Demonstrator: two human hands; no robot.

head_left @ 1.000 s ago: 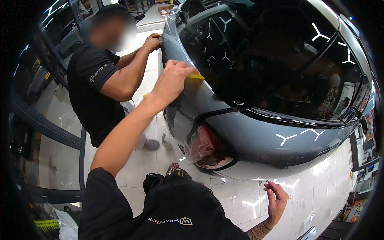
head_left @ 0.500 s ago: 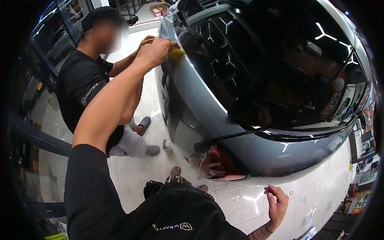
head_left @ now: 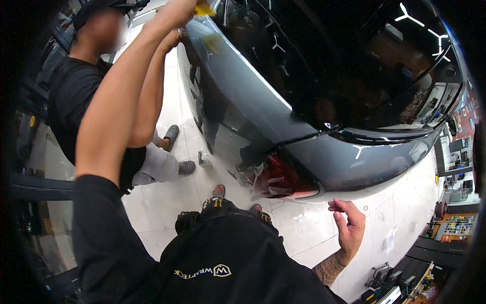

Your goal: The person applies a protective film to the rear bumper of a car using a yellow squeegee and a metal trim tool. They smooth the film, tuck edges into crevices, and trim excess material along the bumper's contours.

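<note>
My left arm reaches up and away, and my left hand (head_left: 178, 11) is closed on a yellow squeegee (head_left: 204, 10) at the top of the view. The squeegee rests at the upper side edge of a glossy grey car (head_left: 243, 91), and its yellow reflection shows in the paint just below. Low on the right, my right hand (head_left: 350, 225) hangs in the air near the car's rear corner, fingers loosely bent, thumb apart, nothing in it. The red tail light (head_left: 286, 177) has loose clear film (head_left: 250, 175) bunched at its left side.
At the left a co-worker (head_left: 76, 96) in black stands close, one hand (head_left: 170, 41) at the car's side under my forearm. A spray bottle (head_left: 203, 159) stands on the pale tiled floor (head_left: 167, 218). Workshop equipment (head_left: 455, 228) lines the far right.
The view has shifted, and the car sits higher in it. My left hand with the squeegee has moved farther up and left along the car's edge. My right hand keeps its bent pose.
</note>
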